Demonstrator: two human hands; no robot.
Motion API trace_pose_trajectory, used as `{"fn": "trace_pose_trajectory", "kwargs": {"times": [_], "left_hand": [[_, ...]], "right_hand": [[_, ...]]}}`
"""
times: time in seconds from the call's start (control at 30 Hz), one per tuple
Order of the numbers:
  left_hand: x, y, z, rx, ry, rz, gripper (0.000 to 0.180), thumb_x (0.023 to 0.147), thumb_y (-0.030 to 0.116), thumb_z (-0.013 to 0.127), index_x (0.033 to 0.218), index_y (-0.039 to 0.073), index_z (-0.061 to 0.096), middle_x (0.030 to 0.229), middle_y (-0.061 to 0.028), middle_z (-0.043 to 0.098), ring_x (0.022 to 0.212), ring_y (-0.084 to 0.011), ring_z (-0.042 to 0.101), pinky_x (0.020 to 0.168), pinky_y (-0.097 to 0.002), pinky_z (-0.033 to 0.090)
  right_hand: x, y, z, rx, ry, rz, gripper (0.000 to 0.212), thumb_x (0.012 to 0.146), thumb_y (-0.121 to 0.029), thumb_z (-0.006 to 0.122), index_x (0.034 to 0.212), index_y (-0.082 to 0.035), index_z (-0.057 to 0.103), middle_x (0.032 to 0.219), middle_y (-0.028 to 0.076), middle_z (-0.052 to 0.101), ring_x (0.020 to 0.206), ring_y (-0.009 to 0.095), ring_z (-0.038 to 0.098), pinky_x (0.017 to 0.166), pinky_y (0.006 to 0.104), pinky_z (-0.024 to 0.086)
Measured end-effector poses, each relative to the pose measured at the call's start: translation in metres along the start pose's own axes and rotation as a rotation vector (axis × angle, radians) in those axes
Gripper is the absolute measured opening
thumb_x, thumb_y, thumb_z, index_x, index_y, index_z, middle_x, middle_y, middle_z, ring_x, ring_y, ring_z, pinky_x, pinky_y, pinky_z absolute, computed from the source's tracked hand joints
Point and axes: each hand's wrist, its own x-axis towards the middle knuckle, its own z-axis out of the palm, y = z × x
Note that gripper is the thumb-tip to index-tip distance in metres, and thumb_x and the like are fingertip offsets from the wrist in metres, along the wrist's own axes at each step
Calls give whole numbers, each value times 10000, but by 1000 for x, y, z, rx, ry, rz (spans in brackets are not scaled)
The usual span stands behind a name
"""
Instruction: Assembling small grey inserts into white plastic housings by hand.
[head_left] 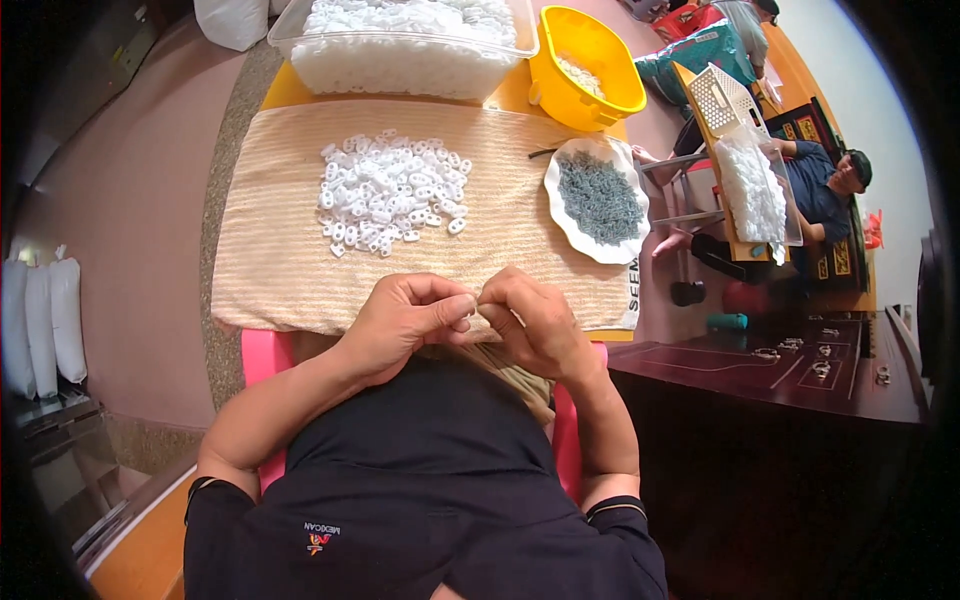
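My left hand (415,318) and my right hand (535,320) meet at the near edge of a striped beige towel (265,220). The fingertips of both are pinched close together; whatever small thing sits between them is mostly hidden. Beyond my left hand lies a loose pile of small white plastic pieces (395,190), many with two holes. To the right, a white scalloped plate (612,254) holds a heap of tiny dark grey-green parts (598,198), too fine to name. A thin dark stick (541,154) lies beside the plate.
A clear plastic tub (400,78) full of white pieces stands at the back, next to a yellow basin (562,98) with pale bits inside. At far right a person (825,195) sits by another filled container (750,190). White sacks (68,320) stand far left.
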Motion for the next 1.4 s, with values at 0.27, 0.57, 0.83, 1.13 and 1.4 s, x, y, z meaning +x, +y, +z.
{"fn": "trace_pose_trajectory", "kwargs": {"times": [0.27, 0.57, 0.83, 1.13, 1.4], "left_hand": [[-2, 1, -6, 3, -36, -9, 111, 926, 125, 640, 939, 14, 634, 823, -40, 636, 710, -110, 613, 662, -250, 534], [-2, 3, -7, 1, -14, -42, 124, 940, 147, 626, 973, 29, 620, 806, -25, 624, 706, -93, 606, 657, -241, 537], [1, -4, -10, -68, 24, -3, 130, 955, 168, 606, 945, 39, 602, 788, -10, 609, 685, -79, 592, 625, -221, 519], [5, -8, -9, -85, 18, 34, 182, 975, 226, 578, 924, 51, 589, 754, -5, 595, 644, -77, 573, 599, -208, 497], [5, -10, -7, -24, 69, 79, 171, 965, 218, 596, 926, 51, 595, 750, -6, 602, 627, -79, 586, 602, -214, 515]], "right_hand": [[-2, -5, 9, -49, -15, -22, 94, 844, 23, 618, 896, -12, 548, 793, 137, 578, 680, 302, 591, 591, 374, 467], [0, -5, 22, -99, 91, -76, 121, 833, 44, 627, 911, -3, 547, 806, 145, 589, 680, 309, 599, 580, 363, 478], [1, 0, 37, -99, 202, -24, 115, 848, 23, 636, 928, -4, 557, 831, 151, 596, 690, 309, 618, 575, 371, 492], [1, 7, 47, -61, 278, 52, 59, 871, -20, 644, 893, -5, 591, 787, 147, 599, 655, 307, 618, 567, 371, 492], [-5, 6, 47, 141, 215, 243, 55, 895, -37, 631, 906, 4, 596, 784, 142, 601, 655, 244, 618, 582, 333, 486]]}}
